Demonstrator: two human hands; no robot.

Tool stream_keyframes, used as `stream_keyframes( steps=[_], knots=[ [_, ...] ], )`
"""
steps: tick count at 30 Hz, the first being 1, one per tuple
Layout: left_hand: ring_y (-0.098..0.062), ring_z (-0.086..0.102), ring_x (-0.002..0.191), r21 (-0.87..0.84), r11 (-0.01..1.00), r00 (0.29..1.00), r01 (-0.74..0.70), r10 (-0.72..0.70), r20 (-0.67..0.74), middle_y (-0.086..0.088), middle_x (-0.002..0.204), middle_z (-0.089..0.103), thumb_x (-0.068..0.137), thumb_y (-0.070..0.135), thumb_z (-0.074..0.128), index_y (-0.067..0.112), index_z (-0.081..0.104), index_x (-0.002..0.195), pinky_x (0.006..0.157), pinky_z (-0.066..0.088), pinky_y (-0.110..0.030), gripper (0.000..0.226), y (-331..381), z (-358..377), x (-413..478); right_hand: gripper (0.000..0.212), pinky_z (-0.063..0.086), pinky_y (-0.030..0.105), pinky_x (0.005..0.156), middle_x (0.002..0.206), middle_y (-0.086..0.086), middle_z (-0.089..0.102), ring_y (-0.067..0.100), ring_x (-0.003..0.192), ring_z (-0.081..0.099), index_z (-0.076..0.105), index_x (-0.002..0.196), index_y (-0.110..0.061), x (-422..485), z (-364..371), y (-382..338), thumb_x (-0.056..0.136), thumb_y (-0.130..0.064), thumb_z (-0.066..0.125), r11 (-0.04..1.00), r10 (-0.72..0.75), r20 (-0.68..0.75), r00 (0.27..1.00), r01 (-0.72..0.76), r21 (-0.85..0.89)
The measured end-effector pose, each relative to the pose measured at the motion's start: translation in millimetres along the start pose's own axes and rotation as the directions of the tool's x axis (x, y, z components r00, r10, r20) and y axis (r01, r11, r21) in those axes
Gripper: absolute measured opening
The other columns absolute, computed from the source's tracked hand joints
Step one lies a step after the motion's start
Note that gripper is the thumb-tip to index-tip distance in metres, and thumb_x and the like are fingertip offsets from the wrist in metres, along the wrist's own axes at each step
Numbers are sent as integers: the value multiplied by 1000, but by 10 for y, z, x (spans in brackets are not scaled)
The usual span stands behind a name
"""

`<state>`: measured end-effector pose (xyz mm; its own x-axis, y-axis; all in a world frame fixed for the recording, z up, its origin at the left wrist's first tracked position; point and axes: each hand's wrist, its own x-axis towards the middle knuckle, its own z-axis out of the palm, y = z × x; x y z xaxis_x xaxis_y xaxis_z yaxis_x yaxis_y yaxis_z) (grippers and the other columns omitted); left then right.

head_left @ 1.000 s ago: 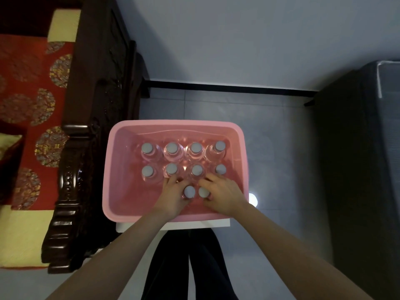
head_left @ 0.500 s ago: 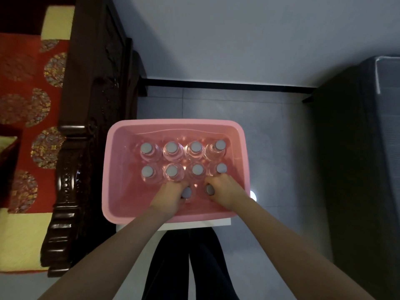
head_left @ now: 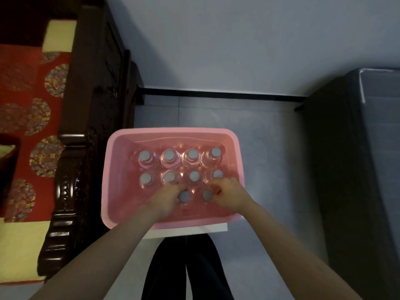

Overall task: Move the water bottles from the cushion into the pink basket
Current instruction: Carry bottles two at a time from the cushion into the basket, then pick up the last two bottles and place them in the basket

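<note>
My left hand point(head_left: 165, 199) and right hand point(head_left: 229, 197) had drawn apart, each gripping one bottle by the pink basket point(head_left: 173, 133)'s near wall, starting a third row.

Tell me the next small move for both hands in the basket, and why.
Probably let go and lift both hands out. The left hand and right hand each grip an upright bottle, and, already standing inside the pink basket in front of two full rows.

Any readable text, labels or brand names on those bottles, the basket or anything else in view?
None can be read. The bottle caps are plain grey from above, the bottles' sides are hidden, and the pink basket bears no print. The red cushion shows only round patterns.
</note>
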<state>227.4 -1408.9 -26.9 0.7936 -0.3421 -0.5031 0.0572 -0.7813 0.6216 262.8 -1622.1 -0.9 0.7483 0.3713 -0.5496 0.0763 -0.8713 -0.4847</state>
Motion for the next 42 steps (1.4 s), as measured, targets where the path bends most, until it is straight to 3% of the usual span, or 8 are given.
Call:
stream_keyframes(
  steps=[4,7,11,16,21,25,30,42],
  knots=[
    [-11,63,91,-100,995,995,-32,23,-93,1,103,69,80,16,70,16,67,111,82,48,-26,31,165,-606,-97,22,53,36,74,91,6,72,28,83,64,72,95,-20,-94,-437,-110,76,-16,62,998,60,-236,970,-55,26],
    [-10,63,98,-179,983,935,-33,-33,-354,0,109,69,84,23,70,13,67,114,86,44,-18,31,309,-1181,-270,37,48,36,87,113,10,68,32,106,60,67,118,-18,-68,-774,-272,80,-21,67,1000,17,-431,902,-11,17],
    [-21,52,124,-158,987,643,-28,-103,-759,-8,131,59,90,27,63,12,57,129,100,34,-22,43,432,-1876,-810,64,26,41,115,148,12,43,29,139,34,42,143,-8,25,-1205,-852,89,-37,61,972,-235,-553,799,188,-142],
    [-12,11,146,-193,981,379,6,-181,-908,-2,157,25,91,37,58,23,29,148,117,15,-33,66,249,-2271,-1910,78,3,41,121,161,3,16,20,149,7,20,152,-16,-7,-1457,-1948,91,-62,35,851,-525,-572,631,375,-368],
    [2,6,142,-275,956,111,104,-286,-952,22,153,13,88,51,52,41,19,148,113,21,-36,69,-169,-2388,-3387,80,0,40,121,162,0,13,16,149,3,18,153,-18,-130,-1330,-3251,90,-63,41,708,-704,-491,514,563,-426],
    [-16,24,142,-420,893,-163,163,-395,-904,3,156,27,84,51,53,31,28,147,109,26,-37,71,-604,-2202,-4772,81,2,36,118,161,-1,15,13,148,6,18,152,-21,-279,-803,-4400,88,-61,47,576,-810,-383,445,730,-369],
    [-29,41,134,-601,784,-406,159,-502,-763,-13,147,43,85,25,68,17,37,144,106,36,-44,68,-1209,-1783,-6249,85,24,35,113,159,-10,18,10,146,13,17,152,-32,-444,127,-5609,83,-56,61,501,-856,-210,473,859,-108],
    [-20,45,131,-688,710,-388,149,-598,-702,-6,145,47,82,26,71,21,39,143,106,36,-38,68,-2979,-1211,-8659,82,36,41,105,153,-3,34,21,138,34,32,146,-30,-618,2158,-7574,77,-50,73,601,-782,-156,603,797,65]
  ],
)
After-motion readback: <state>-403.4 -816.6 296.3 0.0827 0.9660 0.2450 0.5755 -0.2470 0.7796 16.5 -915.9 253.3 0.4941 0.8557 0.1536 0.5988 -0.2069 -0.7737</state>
